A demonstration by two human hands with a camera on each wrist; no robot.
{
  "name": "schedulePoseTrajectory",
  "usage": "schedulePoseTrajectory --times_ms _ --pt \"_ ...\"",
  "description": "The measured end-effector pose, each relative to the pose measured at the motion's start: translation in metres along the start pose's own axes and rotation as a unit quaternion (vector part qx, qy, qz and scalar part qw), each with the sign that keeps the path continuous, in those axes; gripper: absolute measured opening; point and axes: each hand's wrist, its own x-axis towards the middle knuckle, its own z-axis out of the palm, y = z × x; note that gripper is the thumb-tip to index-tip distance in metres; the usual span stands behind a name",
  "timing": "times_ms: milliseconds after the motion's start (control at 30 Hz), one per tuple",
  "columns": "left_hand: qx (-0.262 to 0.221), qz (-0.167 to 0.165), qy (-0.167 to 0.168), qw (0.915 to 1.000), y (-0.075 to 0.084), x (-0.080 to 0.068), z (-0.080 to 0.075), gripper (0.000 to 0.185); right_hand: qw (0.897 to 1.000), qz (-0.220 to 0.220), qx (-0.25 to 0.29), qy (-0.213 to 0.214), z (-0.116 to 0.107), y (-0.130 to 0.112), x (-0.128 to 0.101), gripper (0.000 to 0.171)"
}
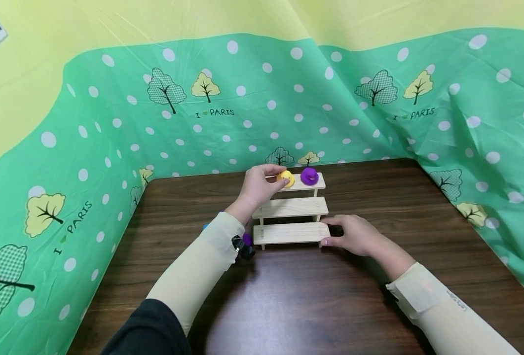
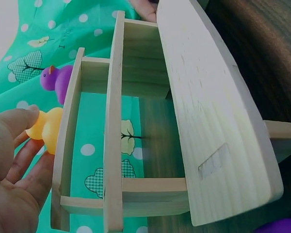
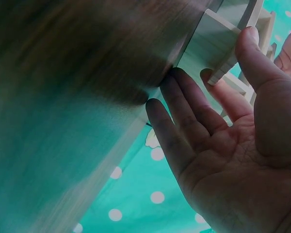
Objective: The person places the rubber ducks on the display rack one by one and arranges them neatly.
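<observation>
I judged the work to be only partway along: the purple duck (image 1: 309,176) stood by itself on the top step of the wooden stand (image 1: 291,233), right of the frame's centre, and the yellow duck (image 1: 286,178) was just beside it, to its left, at that same step. I could see no duck on the middle or bottom step, so letting go of the yellow one looked like the least that was left. A purple thing (image 1: 247,239) and a blue thing (image 1: 205,227) showed by the left forearm on the table (image 1: 288,301), mostly hidden; I could not tell what they were. The left hand (image 1: 258,187) reached up from the lower left, pinching the yellow duck between thumb and fingers; whether the step bore its weight, I couldn't tell. The right hand (image 1: 353,234) came in from the lower right, thumb and forefinger pinching the bottom step's right end, other fingers stretched out in the right wrist view; I took that as steadying the stand.
</observation>
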Motion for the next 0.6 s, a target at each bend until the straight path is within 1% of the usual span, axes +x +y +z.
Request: schedulePoseTrajectory --times_ms 233,367,500,600 --pt "0.007 0.006 0.002 1.0 0.0009 -0.0004 -0.0008 0.029 1.0 -0.001 0.0 0.001 0.0002 -0.0002 0.0004 0.063" --pt "-0.007 0.003 -0.001 1.0 0.0001 0.0002 -0.0006 0.03 1.0 0.0 0.0 0.001 0.0005 0.0 0.0005 0.064" --pt "-0.036 -0.003 -0.005 0.9993 0.0009 -0.0001 -0.0027 0.037 1.0 0.001 0.001 0.0 0.0001 0.0 0.0006 0.065" --pt "-0.034 -0.003 -0.003 0.9994 0.0014 -0.0017 -0.0083 0.041 1.0 0.0 0.001 -0.001 -0.0002 -0.0002 0.0005 0.065"
